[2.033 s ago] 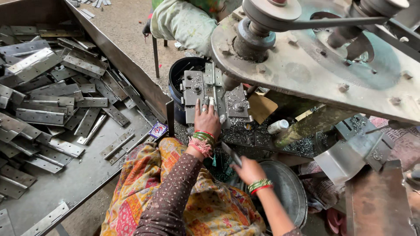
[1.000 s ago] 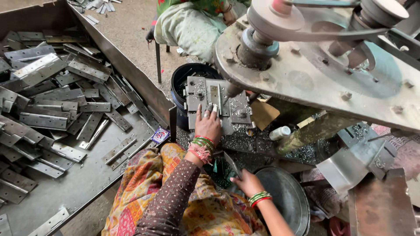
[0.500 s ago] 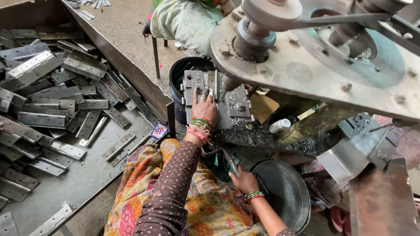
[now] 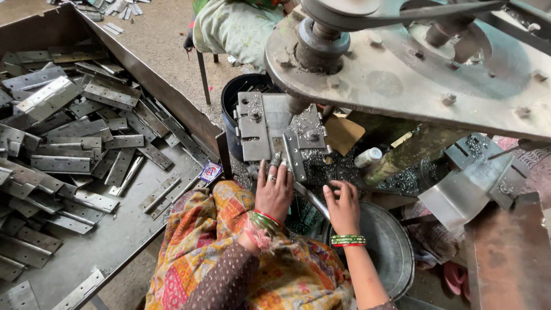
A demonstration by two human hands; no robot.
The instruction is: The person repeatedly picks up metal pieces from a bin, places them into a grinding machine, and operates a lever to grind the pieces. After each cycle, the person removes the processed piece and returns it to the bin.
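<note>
My left hand reaches forward to the drill jig, a grey steel plate with bolts under the machine's spindle. Its fingertips rest against the near end of a narrow steel hinge that lies slanted on the jig among metal shavings. My right hand hovers just right of it with spread fingers and holds nothing. Its fingertips are close to a thin metal bar and the shavings. Both wrists carry green and red bangles.
A big sheet-metal tray on the left holds several steel hinges. A black bucket stands behind the jig. The machine's heavy pulley plate overhangs the work. A round metal pan sits under my right arm. Another person sits beyond.
My left hand has drawn back from the middle of the jig to its near edge. My right hand has risen from beside the pan to next to the left hand.
</note>
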